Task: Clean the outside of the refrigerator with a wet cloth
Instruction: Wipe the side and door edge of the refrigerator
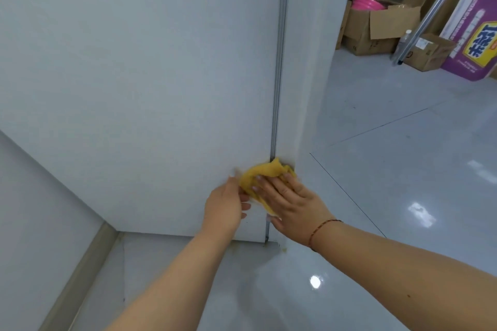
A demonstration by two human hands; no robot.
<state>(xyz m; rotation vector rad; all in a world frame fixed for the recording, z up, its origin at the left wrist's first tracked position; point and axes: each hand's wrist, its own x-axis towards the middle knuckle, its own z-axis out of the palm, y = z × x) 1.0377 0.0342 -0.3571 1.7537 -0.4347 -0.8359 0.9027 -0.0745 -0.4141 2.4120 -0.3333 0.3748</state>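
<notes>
— Where's the yellow cloth (265, 169)?
— Low on the refrigerator (161, 75), under the right hand (291, 203), whose straight fingers press it flat.
— The left hand (224, 205)?
— It pinches the cloth's left edge.

There was only one view, from a camera worn on the person's head. It looked forward and steeply down along the white fridge (150, 67), which stood very near and filled the left and middle of the picture. Both forearms entered from the bottom edge and reached away from the lens toward the lower part of the fridge. The wide lens bent the straight lines, so the seam (279, 56) appeared tilted. At the right the floor (403, 169) stretched far, up to boxes (376, 27) in the top right corner.
</notes>
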